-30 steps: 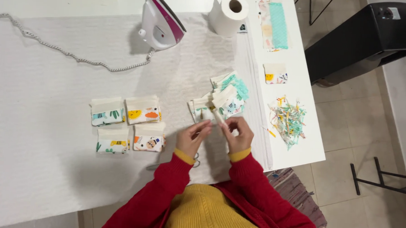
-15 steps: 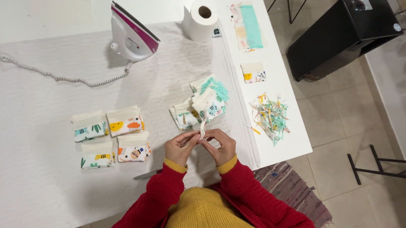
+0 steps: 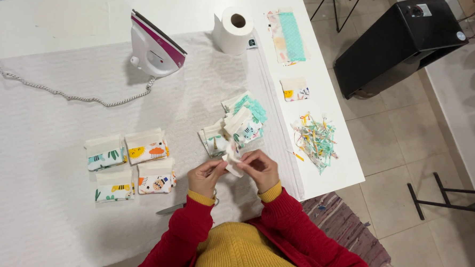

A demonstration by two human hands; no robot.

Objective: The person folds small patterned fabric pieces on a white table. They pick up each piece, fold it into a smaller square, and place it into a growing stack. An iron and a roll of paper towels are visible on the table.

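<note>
My left hand and my right hand meet just above the table's near edge, both pinching a small folded cream fabric piece between their fingertips. Right behind it lies a loose pile of folded printed fabric pieces in white and teal. To the left sit several finished folded pieces laid out in a square. Both sleeves are red.
A white and magenta iron stands at the back with its braided cord trailing left. A paper roll, fabric strips, a small printed square and colourful offcuts lie right. Scissors peek out by my left arm. A black box stands on the floor.
The view has shifted. My hands have drawn closer to my body and nearer each other, still working the same small fabric piece.
</note>
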